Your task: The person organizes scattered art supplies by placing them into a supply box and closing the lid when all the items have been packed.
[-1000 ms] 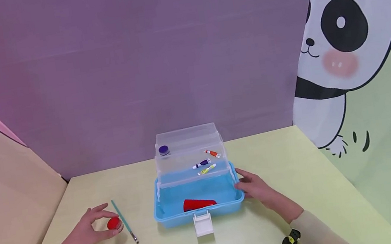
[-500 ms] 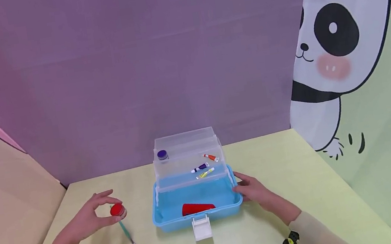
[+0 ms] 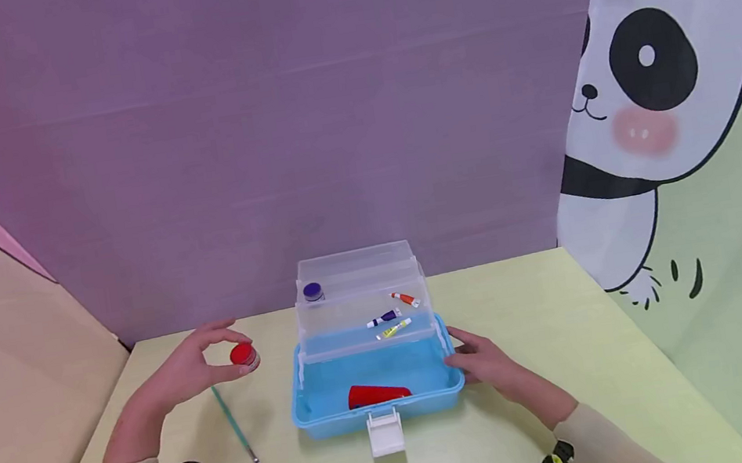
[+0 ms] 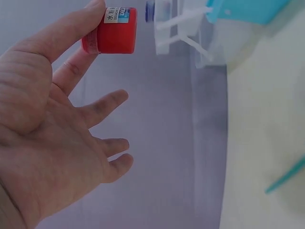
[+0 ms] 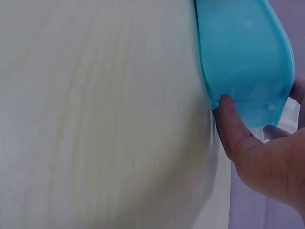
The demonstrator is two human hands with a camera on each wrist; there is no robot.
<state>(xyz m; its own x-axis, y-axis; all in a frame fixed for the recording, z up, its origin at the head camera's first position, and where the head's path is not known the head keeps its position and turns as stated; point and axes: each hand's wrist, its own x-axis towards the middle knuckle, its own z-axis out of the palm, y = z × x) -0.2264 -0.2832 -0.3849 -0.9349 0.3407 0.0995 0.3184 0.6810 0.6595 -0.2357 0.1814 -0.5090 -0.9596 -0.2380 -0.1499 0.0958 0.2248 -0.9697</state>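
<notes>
My left hand (image 3: 191, 367) pinches a small red paint jar (image 3: 243, 354) between thumb and fingertips, raised above the table left of the storage box. In the left wrist view the paint jar (image 4: 116, 31) shows a white and blue label, and the other fingers are spread. The blue storage box (image 3: 382, 413) stands with its clear tiered trays (image 3: 339, 311) raised at the back. At the box's right end my right hand (image 3: 485, 362) grips the side. In the right wrist view its fingers (image 5: 233, 124) touch the blue outer wall.
A red tapered object (image 3: 374, 394) lies inside the box. Orange (image 3: 405, 299), purple (image 3: 383, 318) and yellow (image 3: 395, 328) paint tubes and a purple-lidded jar (image 3: 312, 292) are in the trays. A teal paintbrush (image 3: 232, 421) lies on the table. A white latch (image 3: 386, 435) hangs in front.
My left hand has carried the red paint jar up and to the right, away from the paintbrush and toward the trays. My right hand has stayed on the box.
</notes>
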